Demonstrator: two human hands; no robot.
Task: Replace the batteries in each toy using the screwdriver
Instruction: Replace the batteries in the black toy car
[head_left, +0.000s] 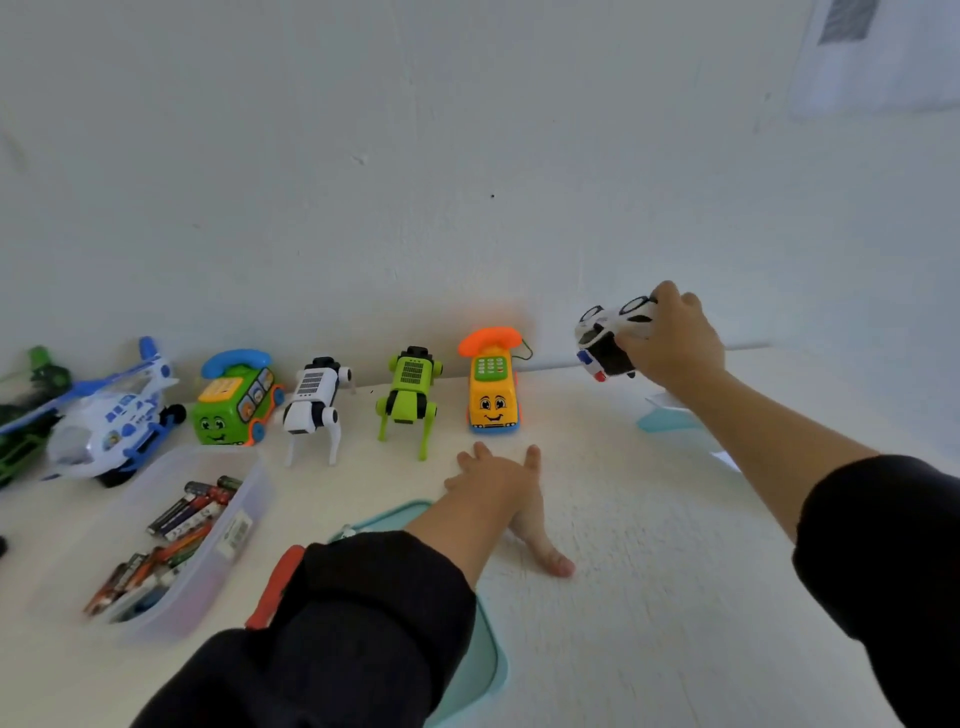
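Police car lifted at the far right

My right hand (670, 340) fingers clamp the police car (610, 338) above the surface (649, 571); my left hand (501, 488) lies flat, fingers apart, near the yellow phone toy (492, 395).

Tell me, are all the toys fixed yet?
Can't tell if any is finished: no toy shows an open battery cover. In hand: the right hand grips the police car, lifted off the table; the left hand rests flat. Untouched: the screwdriver, the batteries in their box, and the other toys lined up by the wall.
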